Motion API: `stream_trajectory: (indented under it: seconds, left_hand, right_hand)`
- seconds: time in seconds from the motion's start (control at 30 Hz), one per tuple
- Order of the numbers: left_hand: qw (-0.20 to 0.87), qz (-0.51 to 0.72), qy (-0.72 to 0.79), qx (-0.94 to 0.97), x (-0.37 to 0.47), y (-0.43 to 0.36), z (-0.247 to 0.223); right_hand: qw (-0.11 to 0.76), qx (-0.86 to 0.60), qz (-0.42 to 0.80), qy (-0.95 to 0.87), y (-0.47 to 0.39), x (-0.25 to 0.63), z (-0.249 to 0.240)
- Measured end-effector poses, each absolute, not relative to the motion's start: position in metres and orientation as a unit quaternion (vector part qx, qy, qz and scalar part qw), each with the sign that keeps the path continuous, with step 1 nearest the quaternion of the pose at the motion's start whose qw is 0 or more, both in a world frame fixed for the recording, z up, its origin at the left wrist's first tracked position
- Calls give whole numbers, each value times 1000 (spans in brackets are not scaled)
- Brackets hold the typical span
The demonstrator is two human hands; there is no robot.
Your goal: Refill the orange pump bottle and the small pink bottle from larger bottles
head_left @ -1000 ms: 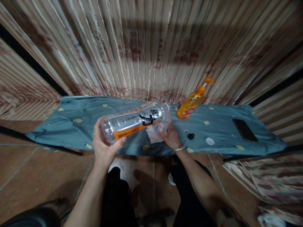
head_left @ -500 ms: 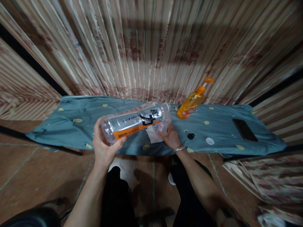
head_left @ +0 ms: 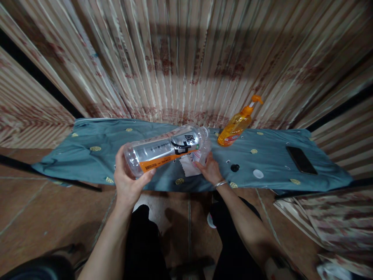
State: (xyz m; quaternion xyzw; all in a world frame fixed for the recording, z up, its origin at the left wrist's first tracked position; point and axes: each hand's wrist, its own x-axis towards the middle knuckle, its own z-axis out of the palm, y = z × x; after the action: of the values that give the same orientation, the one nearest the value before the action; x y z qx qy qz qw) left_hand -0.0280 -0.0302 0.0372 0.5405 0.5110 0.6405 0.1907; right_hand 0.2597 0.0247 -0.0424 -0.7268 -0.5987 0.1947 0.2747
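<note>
My left hand [head_left: 129, 175] is wrapped around the base end of a large clear plastic drink bottle [head_left: 163, 149] with a silver and orange label. The bottle is tilted nearly flat, its uncapped-looking neck pointing right. Below that neck, my right hand [head_left: 211, 169] has its fingers closed round a smaller clear plastic bottle [head_left: 205, 147], partly hidden by the large one. Whether liquid passes between them I cannot tell. Under the two bottles lies a white paper napkin [head_left: 190, 168], half covered.
An orange pump bottle [head_left: 234, 126] stands behind and right of my right hand on the green cloth-covered table [head_left: 157, 181]. Further right lie a black cap [head_left: 234, 168], a white round lid [head_left: 258, 174] and a dark phone [head_left: 301, 160]. A striped curtain [head_left: 180, 58] hangs behind.
</note>
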Motion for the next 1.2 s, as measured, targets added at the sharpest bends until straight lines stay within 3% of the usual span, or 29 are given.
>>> stream_trajectory:
  seconds: [0.7,1.2]
  left_hand:
    - [182,640,512,544,-36,-25,24]
    - [173,628,513,558,-41,-22,14]
  right_hand:
    - [232,-728,189,-616,21,257,-34]
    - [246,-720,170,-626,26,260,-49]
